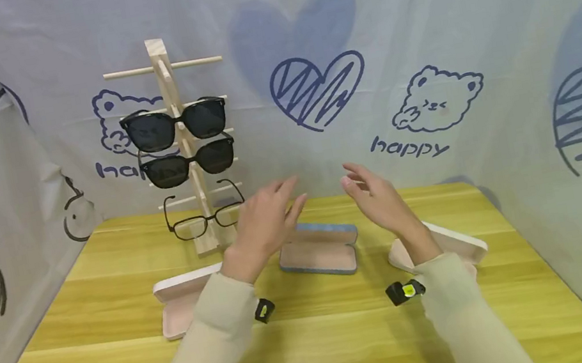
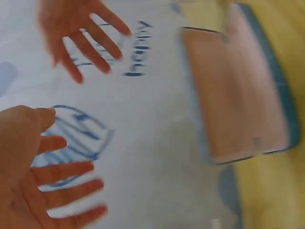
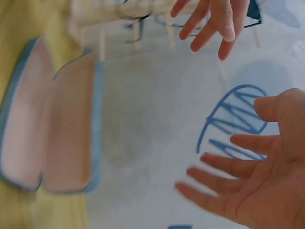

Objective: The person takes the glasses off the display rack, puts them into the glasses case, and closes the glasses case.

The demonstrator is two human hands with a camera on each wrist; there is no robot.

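My left hand [image 1: 265,222] hovers over the table to the right of the display stand, its fingers spread and holding nothing, as the left wrist view shows. Facing it from the right, my right hand [image 1: 379,200] is also in the air with fingers apart and nothing in them. Between and below the hands lies an opened blue glasses case [image 1: 318,256] with a pink lining. A wooden stand [image 1: 175,85] carries two pairs of dark sunglasses [image 1: 150,133] and, lowest, clear-lensed eyeglasses [image 1: 191,228]. Neither hand touches any of these.
An opened white case [image 1: 174,315] with pink lining lies on the left, partly behind my left sleeve. Another opened white case [image 1: 462,242] sits on the right, partly covered by my right forearm. A printed cloth [image 1: 322,156] hangs behind the wooden table [image 1: 321,351].
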